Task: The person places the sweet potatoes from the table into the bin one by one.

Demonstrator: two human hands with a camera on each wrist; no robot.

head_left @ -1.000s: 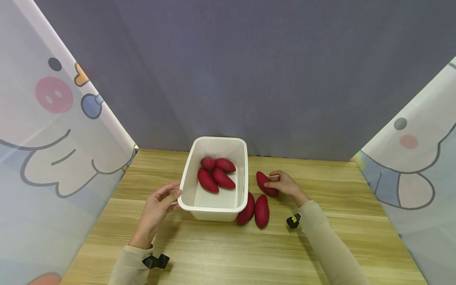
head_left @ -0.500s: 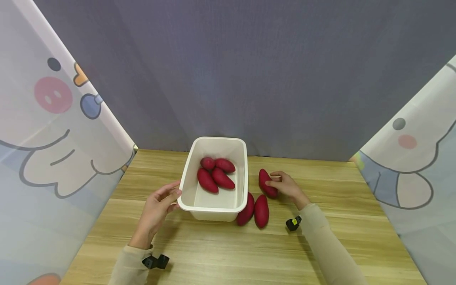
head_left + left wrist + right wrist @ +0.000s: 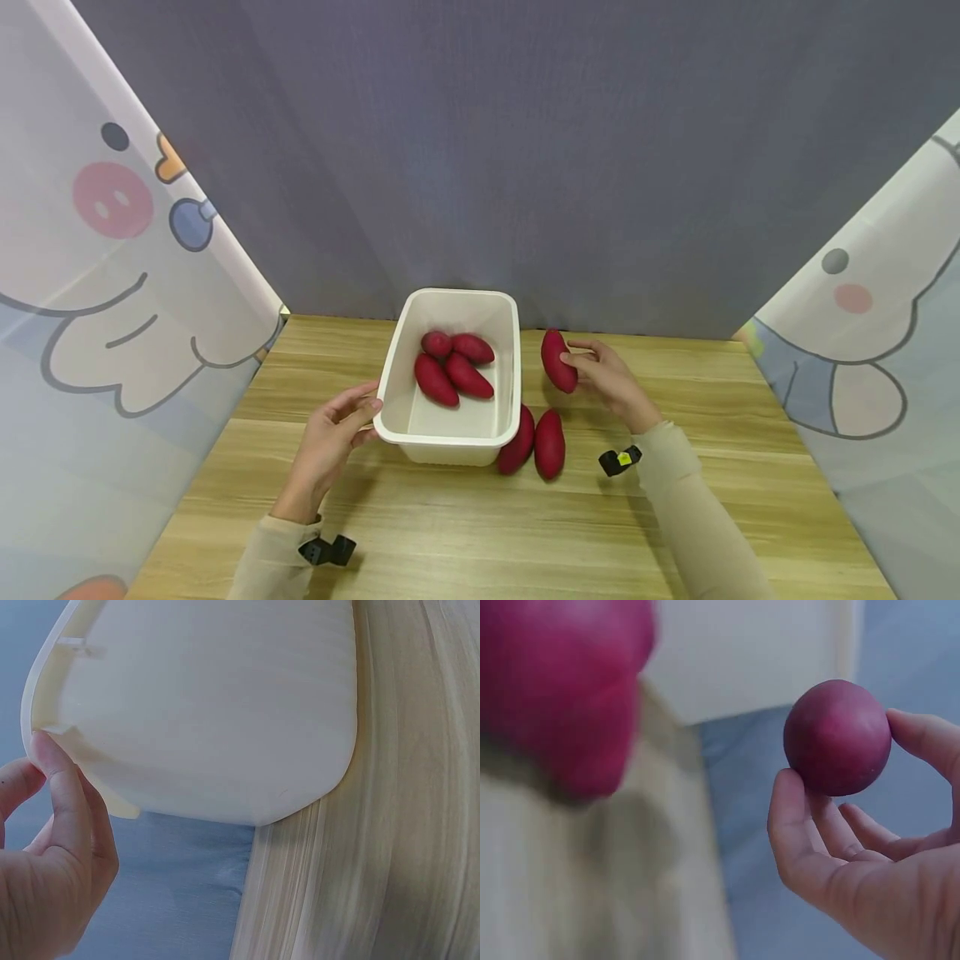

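In the head view my right hand [image 3: 611, 379] pinches a dark red sweet potato [image 3: 557, 360] between thumb and fingers, raised off the table to the right of a white plastic bin [image 3: 408, 417]. The right wrist view shows this sweet potato [image 3: 838, 739] end-on, clear of the table. My left hand [image 3: 330, 437] holds the bin's rim at its near left corner; the left wrist view has its fingertips [image 3: 51, 754] on that rim. Several sweet potatoes [image 3: 468, 375] lie inside the bin. Two more, one partly behind the bin's wall [image 3: 517, 442] and one beside it [image 3: 550, 446], lie on the table.
A wooden table [image 3: 450, 533] carries everything. Behind it hangs a grey curtain [image 3: 480, 167]. Printed cartoon cloths stand as walls on the left [image 3: 97, 292] and right [image 3: 847, 358]. The bin reaches close to the table's back edge.
My right hand has lifted the sweet potato off the table, moving it slightly away from me and turning it more upright. My left hand and the bin have stayed put.
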